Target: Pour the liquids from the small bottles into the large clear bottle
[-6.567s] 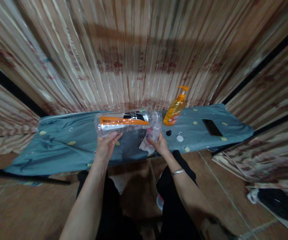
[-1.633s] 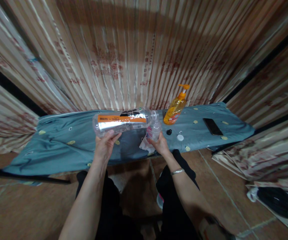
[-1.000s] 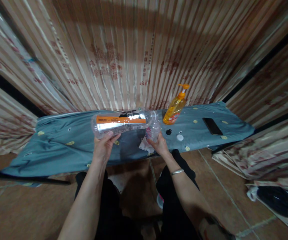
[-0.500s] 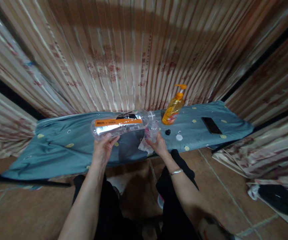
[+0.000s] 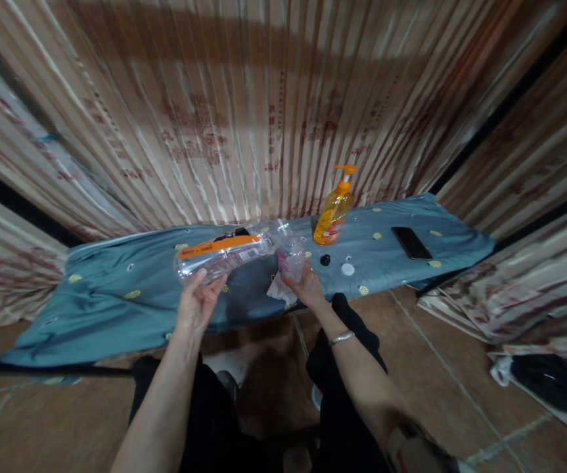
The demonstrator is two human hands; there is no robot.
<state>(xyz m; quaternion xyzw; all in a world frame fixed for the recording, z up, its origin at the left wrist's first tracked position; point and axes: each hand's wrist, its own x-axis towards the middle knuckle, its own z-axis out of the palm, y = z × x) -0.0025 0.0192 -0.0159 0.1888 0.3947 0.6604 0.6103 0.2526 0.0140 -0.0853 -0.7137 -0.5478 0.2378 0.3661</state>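
Note:
My left hand [image 5: 195, 303] grips a large clear plastic bottle [image 5: 224, 255] with an orange label, held on its side with the mouth to the right and slightly raised. That mouth sits right above a small clear bottle [image 5: 291, 256], which my right hand [image 5: 305, 286] holds upright on the blue-grey cloth [image 5: 115, 295]. A crumpled white tissue [image 5: 276, 292] lies just under the right hand.
An orange pump bottle [image 5: 332, 211] stands at the back of the cloth-covered bench. A small black cap [image 5: 325, 260] and a white cap [image 5: 347, 269] lie beside it, a black phone [image 5: 410, 242] further right. Striped curtains hang behind. Dark items [image 5: 549, 387] lie on the tiled floor.
The large bottle's base has dropped and its mouth end has risen, so it now tilts. The whole view has shifted slightly to the left. Both hands keep their grip.

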